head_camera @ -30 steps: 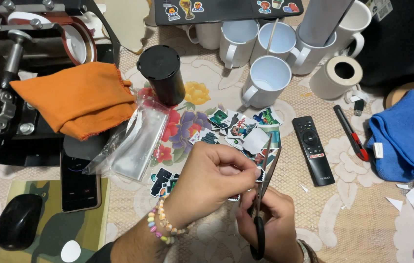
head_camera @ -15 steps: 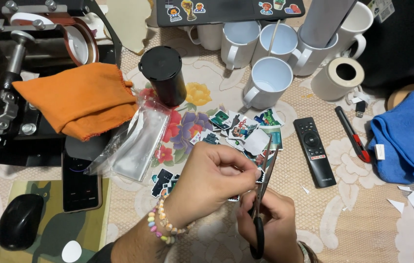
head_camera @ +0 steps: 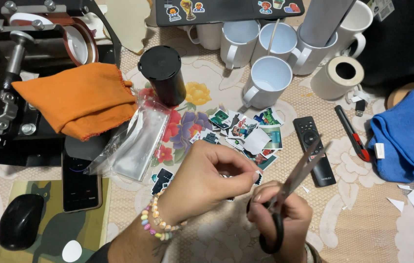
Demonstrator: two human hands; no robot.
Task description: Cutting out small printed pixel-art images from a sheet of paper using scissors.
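Observation:
My left hand (head_camera: 207, 178), with a bead bracelet on the wrist, pinches a small paper cut-out (head_camera: 256, 175) between thumb and fingers. My right hand (head_camera: 282, 221) grips black-handled scissors (head_camera: 297, 170); their blades are spread apart and point up to the right, just beside the cut-out. Behind the hands lies a heap of small printed cut-out pictures (head_camera: 246, 129) on the flowered tablecloth (head_camera: 363, 214).
Several white mugs (head_camera: 268, 80) stand at the back with a black canister (head_camera: 162, 73) and a tape roll (head_camera: 338, 77). A remote (head_camera: 311, 143), utility knife (head_camera: 352, 132), blue cloth (head_camera: 404, 134), orange cloth (head_camera: 78, 97), plastic bag (head_camera: 131, 141), phone (head_camera: 80, 187), mouse (head_camera: 19, 221) surround me.
The scissor blades have swung from nearly upright to a rightward tilt and spread apart. Both hands stay close together over the tablecloth.

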